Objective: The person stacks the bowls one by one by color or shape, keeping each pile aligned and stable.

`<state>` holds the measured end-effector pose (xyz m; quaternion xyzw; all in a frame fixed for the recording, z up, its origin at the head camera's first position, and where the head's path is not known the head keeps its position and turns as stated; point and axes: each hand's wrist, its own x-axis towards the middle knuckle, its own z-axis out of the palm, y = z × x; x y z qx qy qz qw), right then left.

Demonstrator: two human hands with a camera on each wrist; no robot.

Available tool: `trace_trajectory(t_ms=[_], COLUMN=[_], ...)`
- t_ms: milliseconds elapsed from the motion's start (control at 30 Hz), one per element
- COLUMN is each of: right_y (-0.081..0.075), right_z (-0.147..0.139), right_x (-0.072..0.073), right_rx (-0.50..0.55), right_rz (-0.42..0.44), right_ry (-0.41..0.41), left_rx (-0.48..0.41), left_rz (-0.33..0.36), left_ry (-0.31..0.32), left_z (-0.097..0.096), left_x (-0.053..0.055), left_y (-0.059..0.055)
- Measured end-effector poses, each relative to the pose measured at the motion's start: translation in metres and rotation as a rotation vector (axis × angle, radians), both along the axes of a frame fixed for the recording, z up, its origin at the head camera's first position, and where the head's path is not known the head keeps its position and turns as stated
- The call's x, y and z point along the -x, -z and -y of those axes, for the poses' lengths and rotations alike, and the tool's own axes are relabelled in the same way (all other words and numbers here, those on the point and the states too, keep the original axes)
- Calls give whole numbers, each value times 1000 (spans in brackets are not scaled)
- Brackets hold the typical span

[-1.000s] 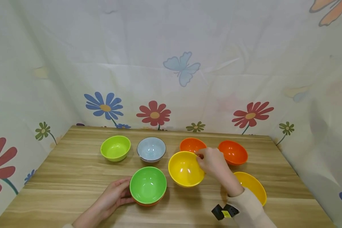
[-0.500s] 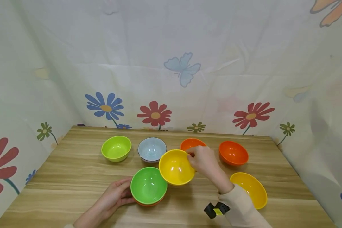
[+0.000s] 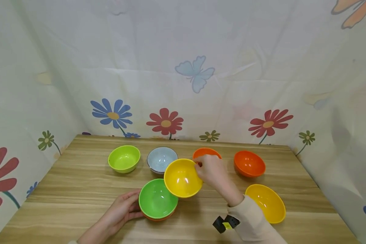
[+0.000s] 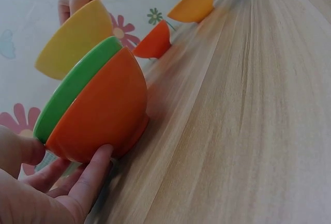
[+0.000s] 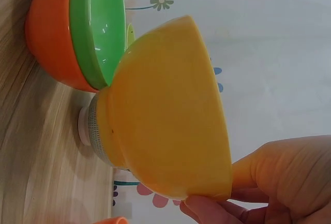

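Note:
A green bowl [image 3: 158,198] is nested inside an orange bowl [image 4: 103,115] on the table. My left hand [image 3: 123,210] steadies this stack from the left, thumb at the rims and fingers against the orange bowl's side. Up off the table, a yellow bowl [image 3: 183,178] is pinched at its right rim by my right hand [image 3: 212,172], thumb outside. Its base overlaps the green bowl's right rim in the head view. The right wrist view shows the yellow bowl [image 5: 170,115] tilted in that picture, its foot close to the green rim.
Along the back of the wooden table [image 3: 67,189] stand a lime-green bowl [image 3: 124,159], a grey-blue bowl [image 3: 158,159], and two orange-red bowls, one [image 3: 205,153] partly behind my right hand, the other [image 3: 249,164] farther right. Another yellow bowl [image 3: 266,203] sits by the right sleeve.
My right hand has carried the yellow bowl leftward, from beside the stack to partly over the green bowl's right rim. The left hand stays at the stack.

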<state>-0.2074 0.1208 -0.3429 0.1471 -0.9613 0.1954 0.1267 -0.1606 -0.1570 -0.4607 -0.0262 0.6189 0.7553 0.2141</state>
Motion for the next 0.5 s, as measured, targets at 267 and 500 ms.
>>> trace_trajectory(t_ms=[267,500], right_y=[-1,4], right_z=[8,18], right_x=[0,-1], right_rx=[24,78], right_rz=[19,65], right_ry=[-36,-74], left_rx=[9,4], left_rz=[4,3], left_ry=[1,7], left_z=[0,0], left_x=[0,0], left_y=[0,1])
